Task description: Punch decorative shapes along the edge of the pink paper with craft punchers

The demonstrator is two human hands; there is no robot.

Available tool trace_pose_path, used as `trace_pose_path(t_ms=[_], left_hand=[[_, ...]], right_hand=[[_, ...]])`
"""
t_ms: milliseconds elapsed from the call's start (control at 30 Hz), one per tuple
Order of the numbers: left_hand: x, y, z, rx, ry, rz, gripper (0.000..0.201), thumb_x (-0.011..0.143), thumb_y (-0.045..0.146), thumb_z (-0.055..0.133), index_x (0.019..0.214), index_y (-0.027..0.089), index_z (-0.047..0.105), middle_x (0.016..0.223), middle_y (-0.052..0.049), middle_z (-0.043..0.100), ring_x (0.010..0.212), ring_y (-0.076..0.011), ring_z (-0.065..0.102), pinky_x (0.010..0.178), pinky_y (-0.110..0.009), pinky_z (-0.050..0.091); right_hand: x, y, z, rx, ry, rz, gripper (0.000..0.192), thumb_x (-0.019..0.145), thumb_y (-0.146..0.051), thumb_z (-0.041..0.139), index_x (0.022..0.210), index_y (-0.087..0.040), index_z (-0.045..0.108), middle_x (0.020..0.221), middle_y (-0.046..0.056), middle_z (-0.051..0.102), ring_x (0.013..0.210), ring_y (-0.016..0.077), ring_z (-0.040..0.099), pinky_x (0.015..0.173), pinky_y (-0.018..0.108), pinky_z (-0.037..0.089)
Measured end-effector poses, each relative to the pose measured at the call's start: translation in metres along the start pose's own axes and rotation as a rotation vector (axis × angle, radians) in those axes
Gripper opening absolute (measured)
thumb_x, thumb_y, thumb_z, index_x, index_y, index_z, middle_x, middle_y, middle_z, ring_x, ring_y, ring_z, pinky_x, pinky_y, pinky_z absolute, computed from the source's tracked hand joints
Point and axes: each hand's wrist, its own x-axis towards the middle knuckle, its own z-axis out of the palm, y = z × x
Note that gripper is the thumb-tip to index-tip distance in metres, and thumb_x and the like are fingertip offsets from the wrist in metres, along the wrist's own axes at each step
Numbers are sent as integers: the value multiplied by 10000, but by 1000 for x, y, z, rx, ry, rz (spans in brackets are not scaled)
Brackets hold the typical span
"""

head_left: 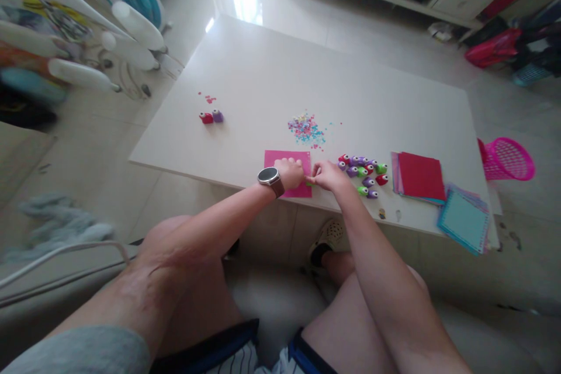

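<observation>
A bright pink sheet of paper (pixel 274 156) lies at the near edge of the white table. My left hand (pixel 291 173), below a watch on the wrist, is closed on the sheet's right part with its fingers curled. Against the sheet's right edge, my right hand (pixel 326 176) has its fingers pinched together. Between the hands shows a small green paper punch (pixel 309 184), mostly hidden by my fingers. Right of my right hand stand several red, purple and green paper punches (pixel 362 172). Beyond the sheet is a loose pile of tiny coloured paper cutouts (pixel 307 129).
A red punch (pixel 205 118) and a purple punch (pixel 218 116) stand at left, near some red cutouts (pixel 211 99). Stacked red sheets (pixel 421 177) and light blue sheets (pixel 464 219) lie at right. Beyond the table's right edge is a pink basket (pixel 511 159).
</observation>
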Motion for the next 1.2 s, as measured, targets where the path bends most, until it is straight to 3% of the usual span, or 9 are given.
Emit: trace_pose_path(t_ms=[200, 300, 533, 667, 833, 1000, 1200], left_hand=[[3, -6, -7, -10, -57, 18, 632, 1092, 595, 519, 1452, 87, 633, 1420, -262, 708, 1278, -379, 722, 993, -409, 573], [3, -18, -7, -6, -51, 76, 627, 1093, 612, 511, 1416, 95, 657, 1419, -239, 719, 1285, -355, 720, 1005, -385, 566], [2, -35, 1, 55, 7, 161, 412, 976, 430, 724, 1285, 157, 726, 1310, -165, 780, 1201, -312, 749, 936, -348, 565], [7, -38, 0, 50, 2, 164, 406, 930, 477, 771, 1198, 172, 763, 1208, -148, 814, 1099, -318, 775, 833, -348, 553], [11, -40, -1, 24, 10, 161, 377, 889, 498, 798, 1117, 197, 794, 1135, -128, 826, 1021, -298, 778, 780, -334, 520], [7, -39, 1, 19, 20, 156, 373, 893, 485, 792, 1122, 191, 790, 1150, -136, 822, 1011, -297, 769, 755, -335, 497], [2, -38, -2, 33, 0, 138, 394, 886, 497, 804, 1146, 202, 797, 1137, -126, 822, 998, -292, 760, 745, -335, 485]], right_hand=[[-9, -2, -7, 15, -40, -6, 149, 897, -296, 874, 949, -191, 783, 1020, 103, 844, 911, 206, 771, 772, 258, 517], [-19, 5, -12, -3, 5, -14, 120, 949, -266, 792, 1039, -187, 792, 1062, 116, 842, 960, 228, 774, 812, 281, 526], [-31, 17, -9, -125, 75, -145, 295, 879, -231, 830, 1170, -211, 783, 1261, 128, 797, 1148, 276, 734, 940, 326, 528], [-27, 14, -5, -127, 92, -175, 243, 916, -153, 732, 1140, -226, 788, 1239, 108, 802, 1122, 261, 733, 941, 326, 519], [-26, 15, -14, -138, 119, -108, 292, 910, -108, 677, 1149, -223, 799, 1203, 120, 816, 1094, 284, 739, 881, 335, 519], [-28, 24, -16, -198, 59, -86, 319, 880, -74, 670, 1140, -194, 809, 1196, 148, 810, 1079, 288, 737, 877, 343, 528], [-29, 25, -14, -144, 73, -186, 394, 852, -20, 625, 1166, -191, 790, 1232, 127, 811, 1171, 275, 718, 975, 343, 518]])
